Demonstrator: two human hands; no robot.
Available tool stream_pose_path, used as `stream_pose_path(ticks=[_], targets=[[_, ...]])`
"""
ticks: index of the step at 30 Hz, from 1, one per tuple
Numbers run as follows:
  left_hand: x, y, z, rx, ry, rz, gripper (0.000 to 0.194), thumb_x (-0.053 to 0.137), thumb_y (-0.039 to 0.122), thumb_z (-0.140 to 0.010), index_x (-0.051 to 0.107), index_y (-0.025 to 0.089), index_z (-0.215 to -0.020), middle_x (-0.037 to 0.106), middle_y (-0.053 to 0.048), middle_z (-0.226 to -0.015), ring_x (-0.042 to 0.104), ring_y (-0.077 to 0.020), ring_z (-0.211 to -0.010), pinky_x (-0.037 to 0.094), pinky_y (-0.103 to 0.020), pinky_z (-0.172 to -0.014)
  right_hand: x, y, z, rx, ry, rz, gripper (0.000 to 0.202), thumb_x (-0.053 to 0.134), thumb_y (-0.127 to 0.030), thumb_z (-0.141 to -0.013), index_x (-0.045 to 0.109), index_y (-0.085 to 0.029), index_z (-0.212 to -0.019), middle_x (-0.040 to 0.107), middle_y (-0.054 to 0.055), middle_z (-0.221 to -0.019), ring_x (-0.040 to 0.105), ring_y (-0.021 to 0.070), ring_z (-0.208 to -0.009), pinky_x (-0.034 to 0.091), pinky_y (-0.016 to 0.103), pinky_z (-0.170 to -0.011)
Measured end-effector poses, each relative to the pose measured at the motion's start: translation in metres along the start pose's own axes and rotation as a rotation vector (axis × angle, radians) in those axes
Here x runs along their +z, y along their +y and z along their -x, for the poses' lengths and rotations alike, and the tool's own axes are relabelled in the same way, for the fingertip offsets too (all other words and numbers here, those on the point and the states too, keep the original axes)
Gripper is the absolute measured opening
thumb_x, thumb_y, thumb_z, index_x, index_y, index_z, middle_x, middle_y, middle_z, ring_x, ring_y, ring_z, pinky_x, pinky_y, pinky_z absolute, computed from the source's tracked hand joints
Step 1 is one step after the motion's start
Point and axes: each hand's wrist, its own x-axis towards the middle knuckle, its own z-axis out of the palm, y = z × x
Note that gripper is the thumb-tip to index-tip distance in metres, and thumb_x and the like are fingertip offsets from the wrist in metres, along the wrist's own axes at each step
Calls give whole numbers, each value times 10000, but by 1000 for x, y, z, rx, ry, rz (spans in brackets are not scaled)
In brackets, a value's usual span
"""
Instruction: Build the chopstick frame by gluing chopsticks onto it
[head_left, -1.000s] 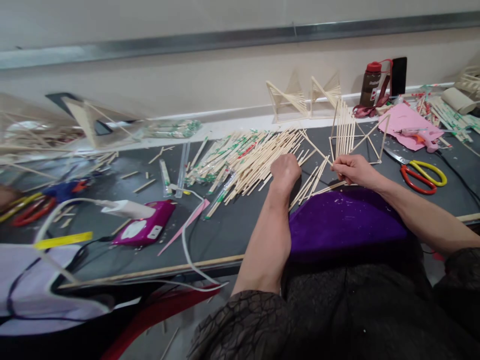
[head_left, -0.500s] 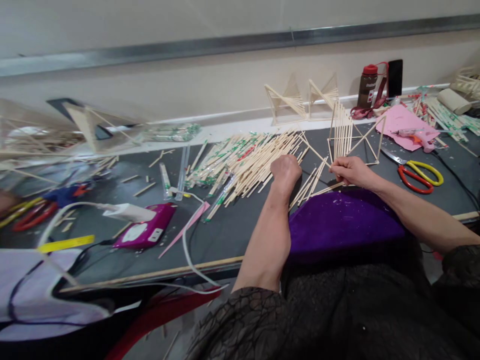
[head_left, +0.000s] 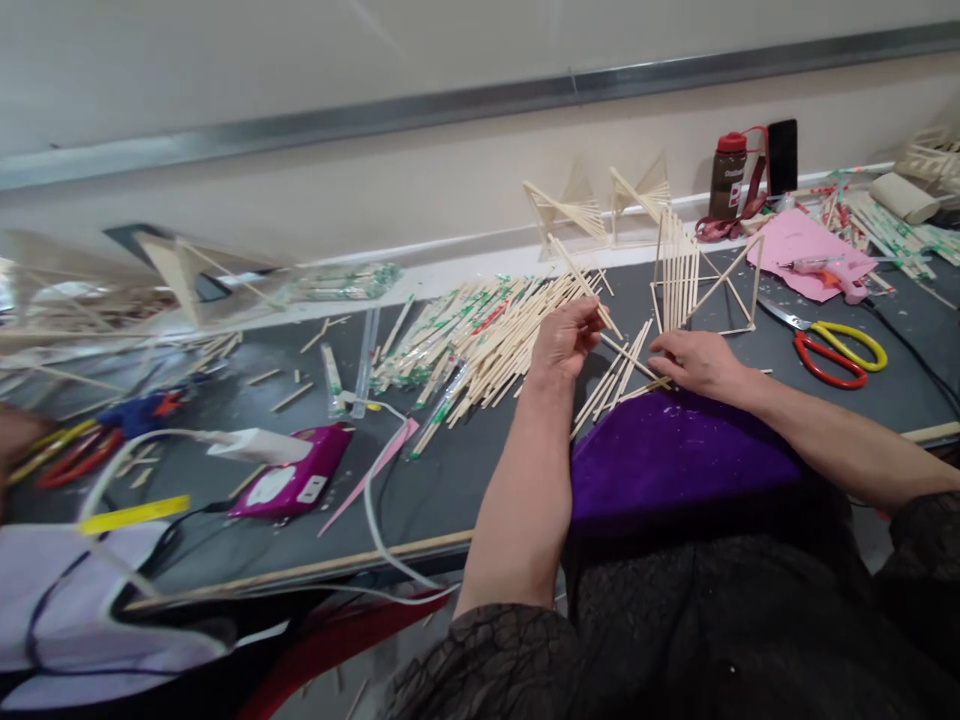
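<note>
My left hand (head_left: 566, 338) is closed on thin wooden sticks (head_left: 571, 262) that slant from upper left to lower right past its fingertips. Just right of it, the closed fingers of my right hand (head_left: 697, 362) pinch the lower end of another slanting stick (head_left: 630, 357). Loose sticks (head_left: 609, 385) lie on the dark table between my hands, beside a purple cloth (head_left: 682, 450). Behind my right hand stands a stick frame (head_left: 681, 275) with a row of close parallel sticks. A large pile of sticks (head_left: 517, 335), some in wrappers, spreads to the left of my left hand.
Scissors (head_left: 840, 350) and a pink glue gun (head_left: 844, 275) on pink paper (head_left: 795, 240) lie at right. A bottle (head_left: 727, 180) and two stick models (head_left: 570, 215) stand by the wall. At left are a magenta power box (head_left: 289, 475), cables and another person's hand (head_left: 19, 435).
My left hand has turned so its fingers show, with sticks now rising above them. My right hand has shifted slightly down, its fingers lower along the slanting stick. The view has shifted a little.
</note>
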Motion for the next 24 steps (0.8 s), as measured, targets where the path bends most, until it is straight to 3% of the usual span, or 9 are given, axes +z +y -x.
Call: stream_pose_path(ticks=[2, 5, 12, 18, 21, 24], targets=[[9, -4, 6, -15, -46, -33, 139, 725, 240, -634, 631, 165, -703, 635, 27, -626, 565, -59, -518, 400, -133, -432, 0, 0, 1, -84, 82, -17, 228, 585, -366, -929, 710, -179, -969, 711, 76, -954, 589, 162, -767, 396, 274, -703], [20, -9, 14, -33, -126, -91, 147, 744, 235, -639, 631, 157, -692, 640, 20, -624, 566, -63, -516, 436, -149, -462, -2, 1, 1, -141, 105, -80, 213, 594, -367, -925, 693, -185, -875, 692, 46, -870, 557, 137, -721, 390, 255, -703], [28, -16, 20, -36, -199, -96, 226, 776, 229, -596, 582, 169, -697, 685, 5, -648, 564, -69, -499, 415, -160, -449, -4, -2, 0, -52, 20, -147, 232, 582, -335, -898, 634, -170, -744, 629, 19, -709, 525, 125, -669, 334, 237, -635], [22, -19, 18, -5, -287, -140, 330, 844, 312, -520, 601, 167, -690, 684, 2, -642, 575, -79, -519, 429, -173, -464, -7, -11, -1, 38, 11, -255, 348, 507, -286, -877, 439, -181, -552, 408, -38, -527, 397, 89, -542, 258, 238, -563], [19, -20, 15, 46, -203, -156, 357, 858, 353, -512, 631, 162, -710, 683, 3, -654, 572, -75, -534, 441, -175, -484, -5, -12, -2, 93, -16, -199, 343, 514, -240, -840, 400, -185, -521, 364, -42, -506, 366, 87, -519, 231, 247, -546], [16, -18, 11, 68, -77, -141, 383, 871, 360, -493, 628, 166, -715, 682, 7, -646, 558, -73, -524, 423, -172, -467, -2, -12, -2, 91, -134, -114, 348, 574, -301, -834, 461, -184, -527, 398, -36, -503, 364, 96, -512, 224, 260, -538]])
